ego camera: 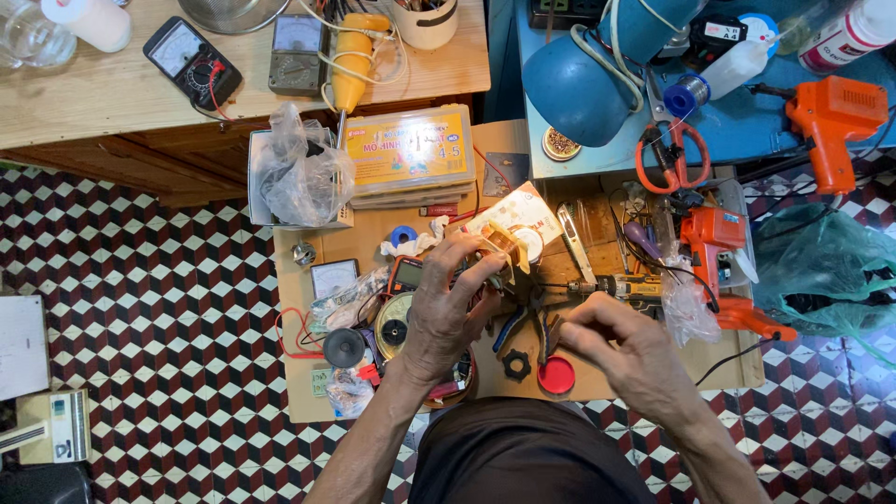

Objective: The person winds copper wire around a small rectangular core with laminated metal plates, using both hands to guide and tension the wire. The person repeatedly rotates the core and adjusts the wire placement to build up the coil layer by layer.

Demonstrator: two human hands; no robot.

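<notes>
2 bare hands work over a cluttered table (308,392): left hand (448,303) closed around a small copper-wound coil (504,245) at 12 o'clock; right hand (611,341), at 3 o'clock, pinched shut, contents unclear, beside blue-handled pliers (513,325).

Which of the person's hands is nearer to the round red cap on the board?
The right hand. It sits just to the right of and slightly above the red cap, nearly over it. The left hand is farther away, up and to the left.
</notes>
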